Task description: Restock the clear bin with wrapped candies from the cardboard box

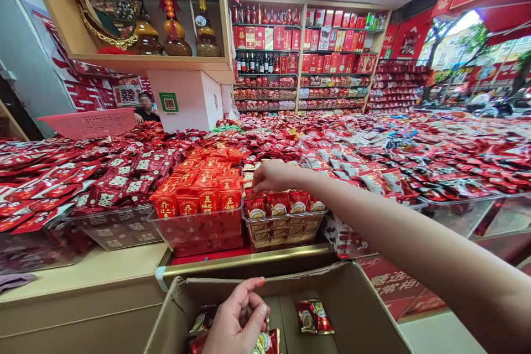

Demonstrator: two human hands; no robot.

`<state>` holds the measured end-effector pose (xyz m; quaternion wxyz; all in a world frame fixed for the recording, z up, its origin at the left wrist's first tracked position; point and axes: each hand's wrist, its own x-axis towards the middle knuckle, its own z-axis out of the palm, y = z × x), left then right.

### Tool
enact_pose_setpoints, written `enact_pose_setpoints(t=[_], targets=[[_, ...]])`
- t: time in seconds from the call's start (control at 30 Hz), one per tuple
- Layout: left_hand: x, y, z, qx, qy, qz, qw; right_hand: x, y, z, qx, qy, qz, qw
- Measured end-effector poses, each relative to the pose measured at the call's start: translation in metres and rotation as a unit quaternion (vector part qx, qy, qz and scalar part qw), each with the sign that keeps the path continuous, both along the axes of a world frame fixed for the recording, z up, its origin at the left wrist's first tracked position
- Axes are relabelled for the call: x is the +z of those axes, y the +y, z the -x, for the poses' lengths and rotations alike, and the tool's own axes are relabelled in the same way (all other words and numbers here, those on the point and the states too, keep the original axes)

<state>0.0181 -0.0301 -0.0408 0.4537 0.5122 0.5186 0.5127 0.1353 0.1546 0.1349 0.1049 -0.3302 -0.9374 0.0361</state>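
My right hand (276, 175) reaches over a clear plastic bin of small red-and-gold durian snack packets (277, 204). Its fingers are bent down and together at the packets; whether they hold one is hidden. My left hand (236, 323) is over a cardboard box (369, 293), palm turned inward. Its index finger and thumb stand apart, the other fingers curl loosely, and nothing shows in its grasp. Inside the box, a pair of red-and-gold packets (315, 317) lies on the right, and more packets (203, 321) lie partly behind and under my left hand.
Beside the durian bin stands a clear bin of orange-red packets (207, 188), with a bin of maroon packets (128, 177) further left. A gold-edged counter rim (249, 260) runs behind the box. A pink basket (89, 123) and a person (146, 106) are at the back left.
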Motion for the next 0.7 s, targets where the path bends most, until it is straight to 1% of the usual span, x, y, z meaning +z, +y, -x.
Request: enact_pose_setpoints(t=[0.13, 0.23, 0.33, 0.4, 0.47, 0.53, 0.57, 0.6, 0.63, 0.67, 0.7], targets=[[-0.004, 0.001, 0.001, 0.001, 0.003, -0.001, 1.0, 0.0, 0.001, -0.001, 0.015, 0.009, 0.004, 1.0], [-0.007, 0.002, 0.002, 0.002, -0.002, -0.004, 1.0, -0.003, 0.001, -0.002, 0.013, 0.015, 0.004, 1.0], [-0.009, 0.003, 0.002, 0.0, 0.0, -0.006, 1.0, -0.006, 0.003, -0.002, 0.028, 0.019, 0.015, 0.999], [-0.008, 0.003, 0.002, -0.001, 0.001, -0.006, 1.0, -0.003, 0.003, -0.002, 0.036, 0.041, 0.011, 0.998], [-0.006, 0.003, 0.002, 0.004, 0.002, -0.002, 1.0, 0.003, -0.004, -0.005, 0.024, 0.097, -0.014, 0.995], [-0.003, 0.002, 0.001, 0.014, 0.002, 0.006, 1.0, 0.006, -0.021, -0.01, 0.007, 0.172, -0.047, 0.984], [-0.002, 0.003, 0.001, 0.02, 0.001, 0.01, 1.0, 0.005, -0.033, -0.014, 0.01, 0.203, -0.047, 0.978], [-0.001, 0.003, 0.002, 0.026, 0.0, 0.013, 1.0, -0.001, -0.047, -0.019, 0.026, 0.221, -0.027, 0.974], [-0.001, 0.003, 0.002, 0.029, -0.002, 0.014, 0.999, -0.01, -0.063, -0.024, 0.054, 0.222, 0.012, 0.974], [-0.001, 0.003, 0.002, 0.033, -0.004, 0.013, 0.999, -0.024, -0.081, -0.029, 0.092, 0.206, 0.072, 0.972], [-0.002, 0.004, 0.002, 0.036, -0.005, 0.01, 0.999, -0.041, -0.101, -0.034, 0.132, 0.167, 0.143, 0.967]])
